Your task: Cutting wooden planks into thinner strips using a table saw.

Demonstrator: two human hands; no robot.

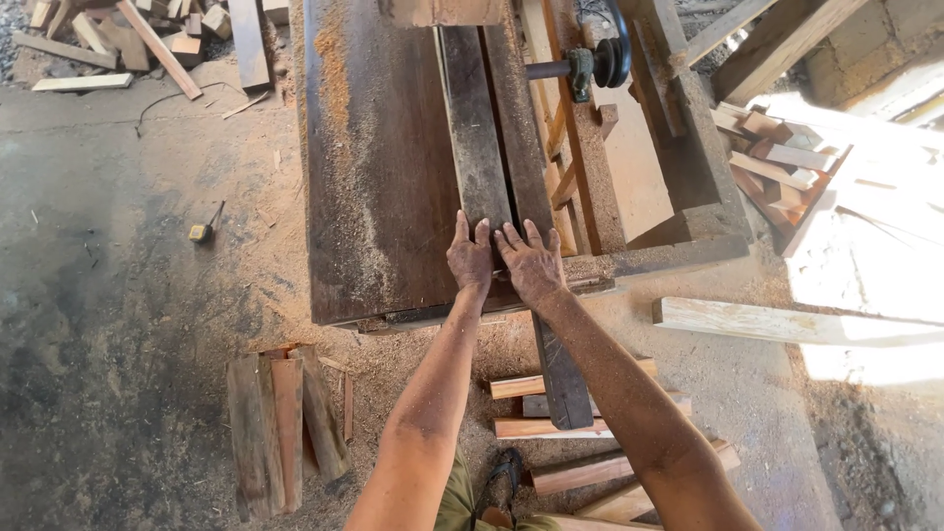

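Note:
A long dark wooden plank lies lengthwise on the dusty table of a woodworking machine. Its near end sticks out past the table's front edge, under my right forearm. My left hand rests flat on the plank near the table's front edge, fingers spread. My right hand lies flat beside it on the same plank, fingers pointing away from me. Neither hand grips anything; both press down on the wood.
A hand wheel on a shaft sits at the machine's right. Offcuts lie on the floor: slats at left, boards near my foot, a pile at right. A pale board lies right. A small tape measure lies on the concrete.

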